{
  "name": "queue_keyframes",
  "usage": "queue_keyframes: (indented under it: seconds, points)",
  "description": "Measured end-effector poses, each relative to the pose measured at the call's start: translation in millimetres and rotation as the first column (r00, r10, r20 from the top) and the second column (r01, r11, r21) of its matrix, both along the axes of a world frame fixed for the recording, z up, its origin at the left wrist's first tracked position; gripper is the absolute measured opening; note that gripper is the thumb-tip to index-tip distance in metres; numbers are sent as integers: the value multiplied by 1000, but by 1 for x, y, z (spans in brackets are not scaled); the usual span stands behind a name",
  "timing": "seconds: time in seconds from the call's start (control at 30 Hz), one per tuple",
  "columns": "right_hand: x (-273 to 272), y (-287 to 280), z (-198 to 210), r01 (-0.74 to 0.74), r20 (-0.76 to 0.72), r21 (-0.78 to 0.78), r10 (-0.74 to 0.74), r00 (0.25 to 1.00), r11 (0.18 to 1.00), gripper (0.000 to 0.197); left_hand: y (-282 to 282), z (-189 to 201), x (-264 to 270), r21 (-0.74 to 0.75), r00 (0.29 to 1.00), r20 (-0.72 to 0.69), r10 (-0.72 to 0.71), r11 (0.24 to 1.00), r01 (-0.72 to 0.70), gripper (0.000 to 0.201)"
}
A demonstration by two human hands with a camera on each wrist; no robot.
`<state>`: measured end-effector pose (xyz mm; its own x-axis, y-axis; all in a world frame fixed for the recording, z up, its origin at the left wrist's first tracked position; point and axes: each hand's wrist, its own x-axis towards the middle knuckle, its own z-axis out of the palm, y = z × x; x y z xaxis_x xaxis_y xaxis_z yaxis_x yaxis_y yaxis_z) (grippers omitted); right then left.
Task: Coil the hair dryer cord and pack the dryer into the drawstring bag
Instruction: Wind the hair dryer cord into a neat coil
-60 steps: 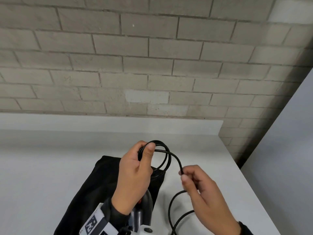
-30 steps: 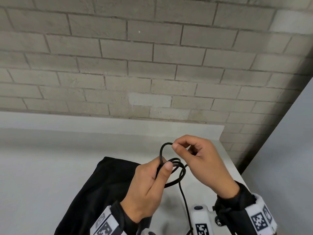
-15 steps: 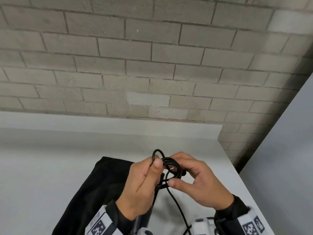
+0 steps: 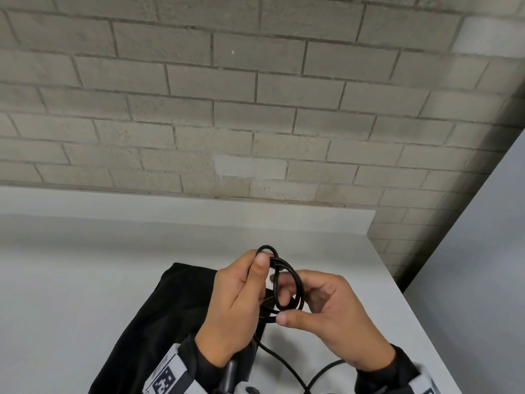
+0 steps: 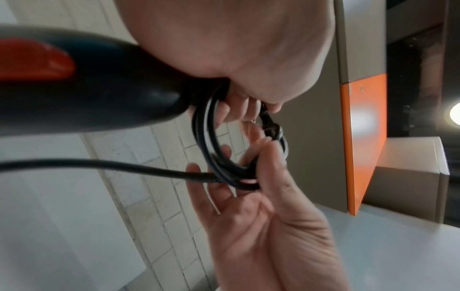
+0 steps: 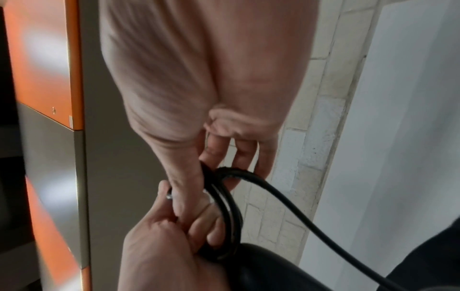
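Left hand curled round a small coil of black cord, thumb pressed along the near side of the loops; the same hand also holds the end of the hair dryer handle, dark with an orange switch, as the left wrist view shows. Right hand beside the coil, thumb and fingers pinching its lower right edge, with one fingertip visible through the loops. Coil held upright above the table, several turns lying together; a loose length of cord runs from the coil down toward the lower edge of the head view. Black drawstring bag flat on the table directly below and to the left of the coil, partly hidden by the left hand. Brick wall behind the table, beyond the coil. Orange and grey cabinet behind the hands in both wrist views
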<state>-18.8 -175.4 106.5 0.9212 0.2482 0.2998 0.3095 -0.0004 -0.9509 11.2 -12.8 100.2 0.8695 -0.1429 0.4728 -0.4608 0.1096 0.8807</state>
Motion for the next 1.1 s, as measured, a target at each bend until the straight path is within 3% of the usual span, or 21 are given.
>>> queue_keyframes:
  seconds: [0.1,0.2,0.27,0.33,0.4,0.43,0.53,0.7,0.77,0.8,0.9,0.93,1.1]
  points:
    - [-4,7,-3,139,-25,52,-138,990,989,44,-4,2,-3,-50,998,-43,-35,998,33,45]
    - [-12,20,-10,286,39,20,-286,957,958,53,-10,3,-6,-64,997,-61,-36,997,32,47]
    - [-16,30,-17,415,110,49,-418,902,908,65,-12,3,-7,-40,998,-62,-13,999,10,48]
    - [-18,31,-26,542,275,87,-543,793,836,73,-11,4,-5,-11,998,-63,24,1000,-24,48]
    - [-16,25,-36,663,542,13,-563,624,748,53,-11,3,-3,1,997,-65,43,999,-43,49]
    - [-15,21,-38,704,630,-84,-509,586,705,38,-10,3,-2,4,997,-63,46,999,-46,49]
    - [-14,15,-43,756,699,-306,-403,591,579,19,-12,2,-1,9,997,-41,61,998,-61,47]
    - [-27,25,-19,801,726,-217,-457,515,558,22,-14,0,3,41,985,22,169,985,-169,40]
    - [-37,31,-2,774,655,-166,-519,550,611,24,-14,-1,4,70,975,66,213,974,-217,35]
    - [-42,34,5,734,588,-152,-537,605,661,25,-15,-1,4,84,971,79,227,969,-234,34]
    - [-55,36,14,496,219,-126,-464,858,859,43,-16,-2,4,123,962,107,253,956,-265,41]
    - [-58,34,14,413,98,-121,-403,910,903,48,-15,-2,4,122,961,122,250,957,-264,39]
    - [-68,10,26,219,-121,-101,-230,966,971,42,-10,-2,8,109,960,136,243,960,-259,34]
